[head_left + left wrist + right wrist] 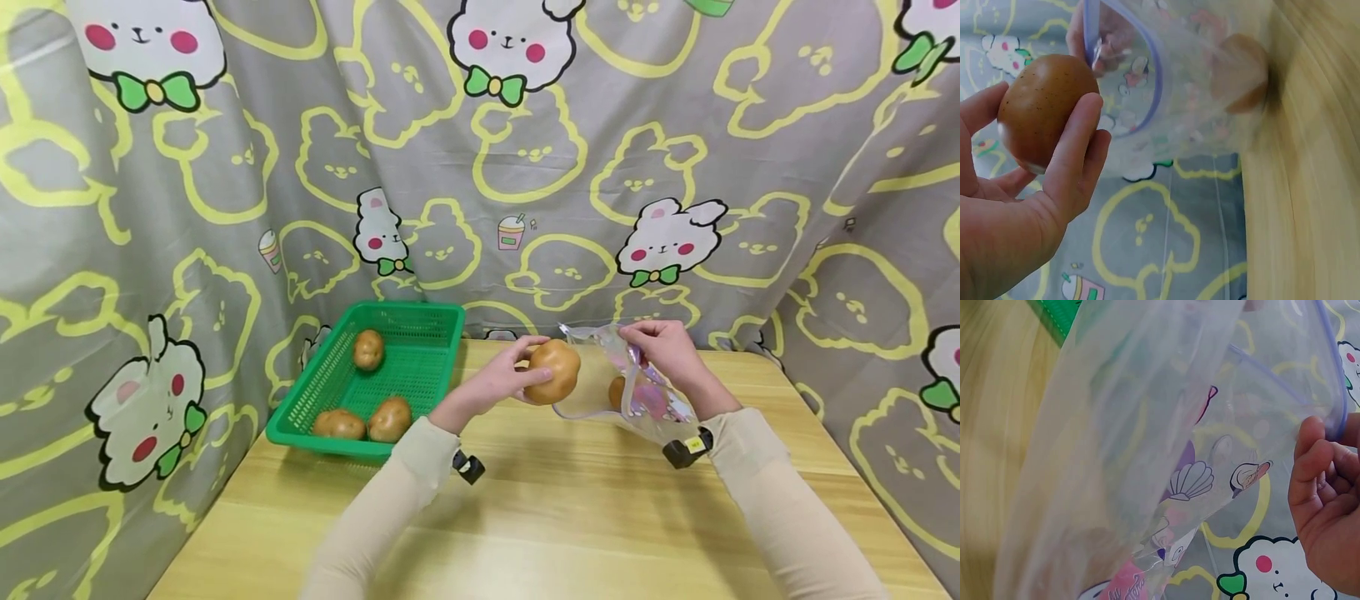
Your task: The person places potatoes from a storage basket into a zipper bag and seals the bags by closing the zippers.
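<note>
My left hand (504, 377) grips a brown potato (555, 372), thumb and fingers around its sides, right by the mouth of a clear zip bag (652, 400). The bag is printed with shells and pink shapes and has a purple zip edge. With thumb and fingers, my right hand (667, 354) pinches that edge, and the mouth gapes toward the held potato. Another potato (1239, 74) lies low inside the bag, seen through the plastic in the left wrist view. In the right wrist view, the right hand (1329, 494) holds the rim at its upper corner.
A green plastic basket (408, 315) stands at the table's left, holding a potato (368, 350) at the back and two more in front, one of them a potato (390, 419) near the left forearm. A patterned curtain (525, 167) hangs behind the wooden table (540, 517).
</note>
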`<state>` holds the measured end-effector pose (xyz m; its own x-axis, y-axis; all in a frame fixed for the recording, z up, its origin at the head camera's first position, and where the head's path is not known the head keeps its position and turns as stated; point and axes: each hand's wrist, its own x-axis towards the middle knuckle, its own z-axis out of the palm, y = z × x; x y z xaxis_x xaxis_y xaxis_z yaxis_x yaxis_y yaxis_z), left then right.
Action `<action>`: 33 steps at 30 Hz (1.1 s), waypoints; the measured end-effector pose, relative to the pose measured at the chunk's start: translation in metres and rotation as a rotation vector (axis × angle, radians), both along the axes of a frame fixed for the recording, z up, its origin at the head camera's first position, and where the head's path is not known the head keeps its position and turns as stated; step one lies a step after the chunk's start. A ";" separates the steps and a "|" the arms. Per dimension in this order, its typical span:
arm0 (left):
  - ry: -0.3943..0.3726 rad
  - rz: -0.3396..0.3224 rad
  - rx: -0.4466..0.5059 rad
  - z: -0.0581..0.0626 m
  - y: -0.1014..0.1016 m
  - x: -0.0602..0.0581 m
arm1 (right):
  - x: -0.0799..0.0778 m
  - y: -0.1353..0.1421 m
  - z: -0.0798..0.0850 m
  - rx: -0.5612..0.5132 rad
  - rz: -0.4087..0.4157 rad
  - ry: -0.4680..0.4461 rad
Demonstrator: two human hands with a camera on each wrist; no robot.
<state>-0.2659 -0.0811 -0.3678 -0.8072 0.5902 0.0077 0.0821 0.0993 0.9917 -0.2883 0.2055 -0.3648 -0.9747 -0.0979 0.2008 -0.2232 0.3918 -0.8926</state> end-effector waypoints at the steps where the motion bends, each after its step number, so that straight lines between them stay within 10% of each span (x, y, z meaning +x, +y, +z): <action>1: 0.000 -0.016 0.010 -0.001 0.002 0.001 | 0.000 0.000 0.000 0.001 0.000 0.002; 10: 0.020 -0.094 0.047 -0.007 0.017 0.006 | 0.001 -0.001 0.000 0.009 -0.006 0.015; 33: 0.027 -0.016 -0.018 -0.014 0.050 0.017 | 0.000 -0.003 -0.001 -0.012 -0.002 0.025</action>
